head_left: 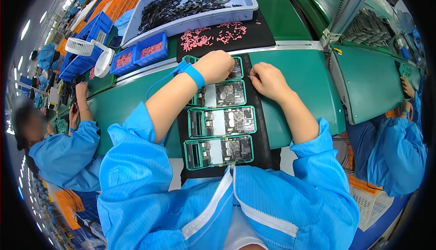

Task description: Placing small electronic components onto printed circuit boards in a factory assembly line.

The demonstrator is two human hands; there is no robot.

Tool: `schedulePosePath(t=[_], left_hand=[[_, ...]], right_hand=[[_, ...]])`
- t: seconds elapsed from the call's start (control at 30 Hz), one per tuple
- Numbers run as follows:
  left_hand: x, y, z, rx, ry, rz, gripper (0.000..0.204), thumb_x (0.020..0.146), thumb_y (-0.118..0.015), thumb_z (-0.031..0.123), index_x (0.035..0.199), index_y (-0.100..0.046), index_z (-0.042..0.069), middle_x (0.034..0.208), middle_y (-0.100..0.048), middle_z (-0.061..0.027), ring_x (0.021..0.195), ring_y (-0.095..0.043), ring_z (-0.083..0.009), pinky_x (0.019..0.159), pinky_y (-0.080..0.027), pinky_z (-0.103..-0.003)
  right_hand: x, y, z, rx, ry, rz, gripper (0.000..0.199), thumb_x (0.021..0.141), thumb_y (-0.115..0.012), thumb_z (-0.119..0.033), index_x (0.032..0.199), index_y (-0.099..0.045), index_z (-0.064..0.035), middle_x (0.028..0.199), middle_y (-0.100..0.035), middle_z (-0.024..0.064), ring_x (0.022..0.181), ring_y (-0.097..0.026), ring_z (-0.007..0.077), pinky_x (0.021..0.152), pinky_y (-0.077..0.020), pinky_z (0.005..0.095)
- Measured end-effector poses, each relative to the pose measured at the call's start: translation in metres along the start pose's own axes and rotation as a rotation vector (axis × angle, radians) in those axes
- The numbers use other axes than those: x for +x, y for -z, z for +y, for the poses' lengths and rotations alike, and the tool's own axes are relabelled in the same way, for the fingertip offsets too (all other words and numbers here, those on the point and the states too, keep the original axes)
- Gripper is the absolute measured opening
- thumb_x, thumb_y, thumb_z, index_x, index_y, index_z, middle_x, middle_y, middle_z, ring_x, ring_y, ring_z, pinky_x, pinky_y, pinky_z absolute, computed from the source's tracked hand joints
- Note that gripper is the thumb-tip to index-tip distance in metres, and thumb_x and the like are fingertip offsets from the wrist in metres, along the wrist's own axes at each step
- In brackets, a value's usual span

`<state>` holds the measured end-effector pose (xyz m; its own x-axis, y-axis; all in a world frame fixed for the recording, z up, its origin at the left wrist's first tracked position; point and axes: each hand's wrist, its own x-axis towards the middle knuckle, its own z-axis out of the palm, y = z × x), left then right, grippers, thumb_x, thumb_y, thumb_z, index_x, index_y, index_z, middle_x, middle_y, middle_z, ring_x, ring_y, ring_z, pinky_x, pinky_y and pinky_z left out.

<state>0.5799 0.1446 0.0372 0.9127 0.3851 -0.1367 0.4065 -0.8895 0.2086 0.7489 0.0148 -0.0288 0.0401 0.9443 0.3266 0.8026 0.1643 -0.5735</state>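
Observation:
Several green-framed circuit boards lie in a column on a black mat (263,145) in front of me: the nearest board (219,151), one above it (222,122), a third (222,94), and a farthest board (236,68) partly hidden by my hands. My left hand (214,66), with a blue wrist strap (194,74), is curled over the farthest board. My right hand (267,80) rests at that board's right edge, fingers pinched; whether it holds a small part I cannot tell.
Pink small parts (213,36) lie scattered on a black pad beyond the boards. A grey tray (247,2) holds black frames. Two blue bins (138,54) hold pink parts beside a white fan (86,48). Co-workers in blue coats sit at left (68,150) and right (395,150).

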Motion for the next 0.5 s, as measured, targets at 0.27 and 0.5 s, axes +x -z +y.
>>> schedulePosePath(t=[0.27,0.5], left_hand=[[0.008,-0.002,0.002,0.124,-0.037,-0.037,0.014,0.073,-0.062,0.008,0.082,-0.073,0.008,0.080,-0.069,-0.0163,0.081,-0.067,-0.0338,0.074,-0.054,-0.042],[-0.009,-0.007,-0.010,-0.024,-0.018,0.099,0.014,0.076,-0.061,0.012,0.083,-0.072,0.009,0.081,-0.069,-0.0141,0.080,-0.067,-0.0322,0.076,-0.053,-0.041]], right_hand=[[-0.002,0.000,0.006,0.004,0.011,0.001,0.006,0.078,-0.059,-0.008,0.080,-0.063,-0.0042,0.081,-0.062,0.0140,0.082,-0.061,0.0341,0.074,-0.0497,0.0434],[0.003,0.003,0.007,0.006,0.017,-0.006,0.007,0.077,-0.059,-0.008,0.079,-0.064,-0.0037,0.081,-0.063,0.0138,0.083,-0.062,0.0339,0.074,-0.0500,0.0436]])
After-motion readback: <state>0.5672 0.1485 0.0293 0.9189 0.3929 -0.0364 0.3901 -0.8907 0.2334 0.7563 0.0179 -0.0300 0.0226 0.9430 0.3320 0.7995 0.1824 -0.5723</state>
